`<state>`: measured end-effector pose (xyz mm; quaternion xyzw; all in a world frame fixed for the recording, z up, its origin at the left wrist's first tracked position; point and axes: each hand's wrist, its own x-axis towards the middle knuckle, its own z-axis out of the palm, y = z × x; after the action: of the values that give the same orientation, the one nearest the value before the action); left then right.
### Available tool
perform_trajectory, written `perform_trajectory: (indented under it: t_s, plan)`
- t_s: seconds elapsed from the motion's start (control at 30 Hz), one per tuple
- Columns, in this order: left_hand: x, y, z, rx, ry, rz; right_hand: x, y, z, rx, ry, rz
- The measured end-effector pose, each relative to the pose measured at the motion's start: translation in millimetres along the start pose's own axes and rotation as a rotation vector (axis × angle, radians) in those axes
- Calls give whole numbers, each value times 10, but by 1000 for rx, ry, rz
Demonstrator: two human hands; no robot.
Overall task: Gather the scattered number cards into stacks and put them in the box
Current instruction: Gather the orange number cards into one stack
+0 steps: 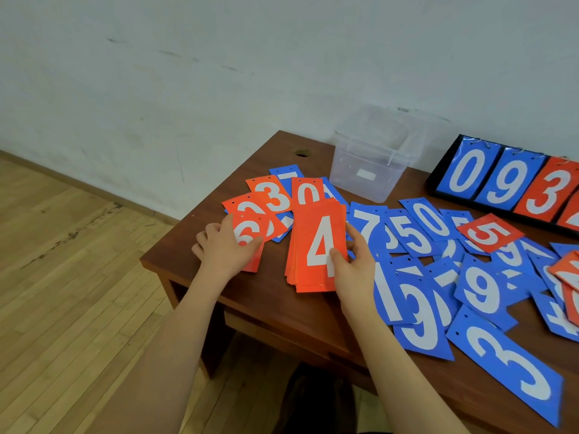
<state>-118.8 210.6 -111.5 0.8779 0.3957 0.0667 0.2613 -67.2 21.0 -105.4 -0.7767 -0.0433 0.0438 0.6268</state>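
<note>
I judge the task early: my right hand (351, 267) pinches a red stack (316, 249) topped by 4, my left hand (224, 245) grips a red card (250, 231), blue cards (438, 277) lie scattered, and the box (372, 164) looks empty.

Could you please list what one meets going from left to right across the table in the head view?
Left hand → red 4 stack → right hand → blue 7 card → red 5 card → scoreboard's red 3.

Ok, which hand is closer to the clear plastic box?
Right. The right hand holds the red stack nearer the clear plastic box; the left hand is farther left.
</note>
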Motion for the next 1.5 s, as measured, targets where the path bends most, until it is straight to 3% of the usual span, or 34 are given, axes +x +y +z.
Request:
perform_trajectory:
  t_s: [0.27,0.47,0.77,0.97,1.27,1.37,1.5]
  plan:
    - [253,161,23,110,-15,-7,178,-11,115,-18,8,-19]
    - [174,107,-80,-324,100,129,201,0,164,-45,-17,-16]
    - [-154,332,-347,-663,157,283,82,-109,140,91,-98,-29]
    - [-300,547,-16,-464,207,419,-8,-154,167,300,-140,36]
    - [-167,583,173,-561,138,244,117,-150,186,215,-65,2]
    - [37,426,156,-272,222,98,213,-125,169,206,-7,12]
    - [287,221,205,115,68,11,337,-103,143,189,17,29]
